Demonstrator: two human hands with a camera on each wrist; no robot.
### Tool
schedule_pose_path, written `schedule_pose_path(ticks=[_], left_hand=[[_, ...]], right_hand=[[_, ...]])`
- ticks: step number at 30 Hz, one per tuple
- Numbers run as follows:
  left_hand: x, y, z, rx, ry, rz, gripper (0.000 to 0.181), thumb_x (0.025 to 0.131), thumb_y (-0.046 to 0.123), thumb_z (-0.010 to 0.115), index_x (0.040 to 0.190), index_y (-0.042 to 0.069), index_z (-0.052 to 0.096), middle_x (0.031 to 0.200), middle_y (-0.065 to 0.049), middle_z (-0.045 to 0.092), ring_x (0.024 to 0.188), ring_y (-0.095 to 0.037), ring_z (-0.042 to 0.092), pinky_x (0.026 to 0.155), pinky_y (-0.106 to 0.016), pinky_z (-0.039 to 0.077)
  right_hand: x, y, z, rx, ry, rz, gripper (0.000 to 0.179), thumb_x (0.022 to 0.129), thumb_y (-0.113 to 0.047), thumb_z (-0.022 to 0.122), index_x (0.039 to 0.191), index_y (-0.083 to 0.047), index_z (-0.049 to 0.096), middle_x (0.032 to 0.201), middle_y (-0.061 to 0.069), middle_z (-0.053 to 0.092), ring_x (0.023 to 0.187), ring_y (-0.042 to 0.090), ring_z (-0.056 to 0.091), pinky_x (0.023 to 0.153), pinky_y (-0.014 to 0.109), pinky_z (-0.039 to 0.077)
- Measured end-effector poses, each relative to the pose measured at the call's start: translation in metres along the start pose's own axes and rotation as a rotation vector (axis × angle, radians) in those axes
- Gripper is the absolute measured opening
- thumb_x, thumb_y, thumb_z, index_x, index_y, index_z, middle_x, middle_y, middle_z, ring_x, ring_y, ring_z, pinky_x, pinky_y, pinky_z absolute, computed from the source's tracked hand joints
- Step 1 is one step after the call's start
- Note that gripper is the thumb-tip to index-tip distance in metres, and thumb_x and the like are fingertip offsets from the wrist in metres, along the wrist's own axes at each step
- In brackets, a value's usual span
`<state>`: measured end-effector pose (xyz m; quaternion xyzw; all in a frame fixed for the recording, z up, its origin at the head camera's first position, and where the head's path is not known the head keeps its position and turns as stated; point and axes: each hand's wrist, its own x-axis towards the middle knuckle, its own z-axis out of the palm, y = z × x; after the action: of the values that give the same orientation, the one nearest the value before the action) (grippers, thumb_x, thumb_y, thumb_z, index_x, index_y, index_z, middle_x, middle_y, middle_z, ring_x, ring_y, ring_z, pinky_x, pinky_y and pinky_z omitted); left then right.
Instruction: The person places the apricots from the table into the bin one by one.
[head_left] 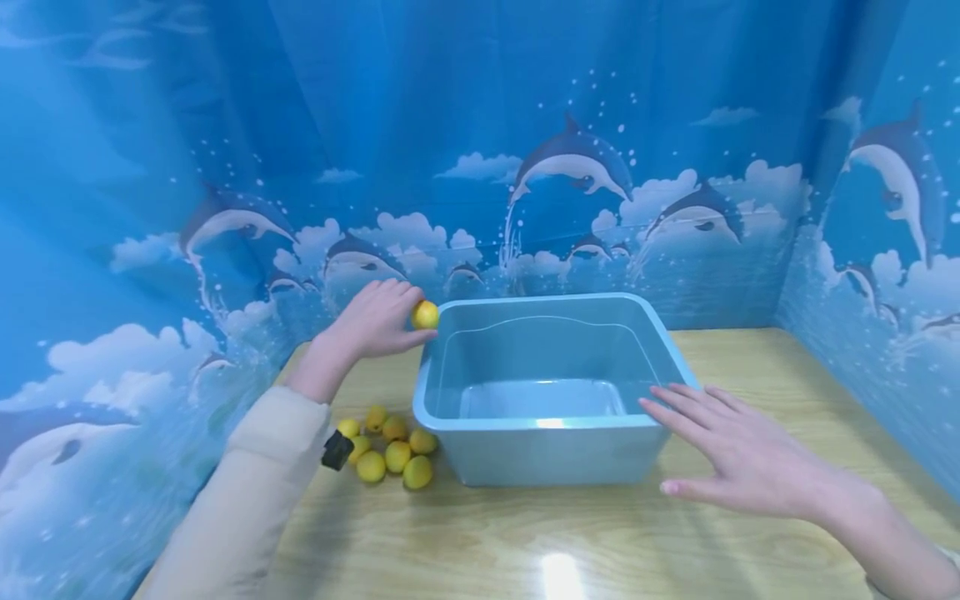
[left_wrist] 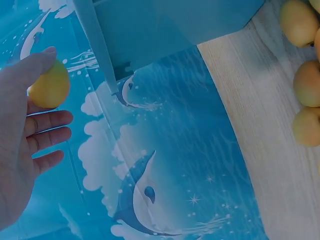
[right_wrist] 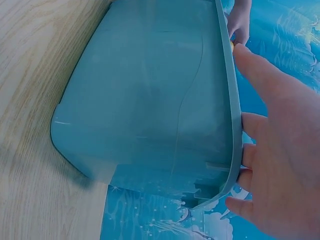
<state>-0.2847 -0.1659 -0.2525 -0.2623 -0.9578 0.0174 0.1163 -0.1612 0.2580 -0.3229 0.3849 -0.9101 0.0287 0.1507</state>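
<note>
My left hand (head_left: pixel 375 321) pinches a small round yellow-orange fruit (left_wrist: pixel 51 86) between thumb and index finger; the other fingers extend loosely beneath it in the left wrist view. Hand and fruit are at the back left corner of a light blue plastic bin (head_left: pixel 555 457), level with its rim. Inside, the bin's floor shows bare. Over at its right side, my right hand (head_left: pixel 742 458) is spread with straight fingers, fingertips right at the rim, as the right wrist view also shows. Several similar fruits (head_left: pixel 397 456) lie clustered on the table left of the bin.
The bin stands on a light wood-grain table (head_left: pixel 480 542). Blue curtains (head_left: pixel 465 125) printed with dolphins and clouds hang behind and along both sides. A small black object (head_left: pixel 337 450) sits at the left sleeve's cuff, overlapping the fruit cluster in the head view.
</note>
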Motion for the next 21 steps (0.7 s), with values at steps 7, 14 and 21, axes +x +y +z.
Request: schedule_pose_path(ticks=[7, 14, 21], left_hand=[[0.018, 0.007, -0.003, 0.046, -0.036, 0.042, 0.044, 0.083, 0.045, 0.065, 0.105, 0.008, 0.057, 0.09, -0.004, 0.056, 0.084, -0.021, 0.048, 0.076, -0.036, 0.041], [0.03, 0.011, -0.001, 0.093, -0.084, 0.074, 0.046, 0.084, 0.046, 0.063, 0.108, 0.008, 0.056, 0.092, -0.004, 0.057, 0.088, -0.022, 0.049, 0.081, -0.037, 0.041], [0.037, 0.014, 0.001, 0.13, -0.085, 0.128, 0.051, 0.084, 0.045, 0.063, 0.119, 0.009, 0.053, 0.101, -0.006, 0.059, 0.093, -0.023, 0.052, 0.085, -0.039, 0.042]], right_hand=[[0.0, 0.001, -0.001, 0.013, -0.008, 0.002, 0.082, 0.08, -0.059, 0.06, 0.146, -0.02, 0.029, 0.142, 0.009, 0.039, 0.127, 0.033, 0.037, 0.105, 0.016, -0.008], [0.001, 0.0, -0.002, 0.014, -0.018, 0.003, 0.082, 0.08, -0.059, 0.059, 0.146, -0.019, 0.029, 0.143, 0.009, 0.038, 0.127, 0.034, 0.037, 0.105, 0.015, -0.009], [0.001, -0.001, -0.003, 0.028, -0.029, 0.011, 0.082, 0.08, -0.059, 0.059, 0.146, -0.021, 0.028, 0.143, 0.008, 0.038, 0.127, 0.033, 0.037, 0.104, 0.015, -0.009]])
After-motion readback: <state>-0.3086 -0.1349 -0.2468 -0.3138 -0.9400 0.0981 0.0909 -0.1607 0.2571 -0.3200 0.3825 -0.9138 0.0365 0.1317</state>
